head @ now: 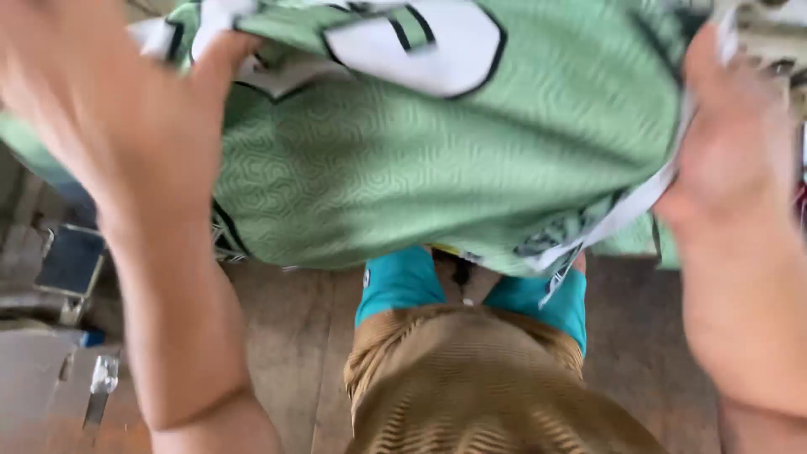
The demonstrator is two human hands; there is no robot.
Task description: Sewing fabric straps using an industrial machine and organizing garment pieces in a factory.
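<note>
So the main thing here is a light green jersey-type garment with a fine wavy woven pattern, white panels and black outlines (pixel 437 168), stretched across the whole top half of the frame and hanging down toward the middle. The left hand (pixel 126 109) is up in the upper left, pretty blurry, with the fingers bent over the top edge of the fabric, so it looks closed on the cloth near a white patch, though how tight the grip is I can't really tell. The right hand (pixel 731 143) sits at the upper right edge, clamped on a white-trimmed hem of the same garment, fabric bunched under the thumb. Both forearms run down the sides of the frame. Just below the hanging cloth, in the lower middle, there's a bit of teal fabric (pixel 403 282) peeking out on both sides, and under that a tan ribbed knit cloth (pixel 471 387) filling the bottom centre. Behind all this is a worn brown wooden floor (pixel 294 336). Over on the left edge there's a dark blue flat thing in a pale frame (pixel 71 261), too blurred to say what it is.
</note>
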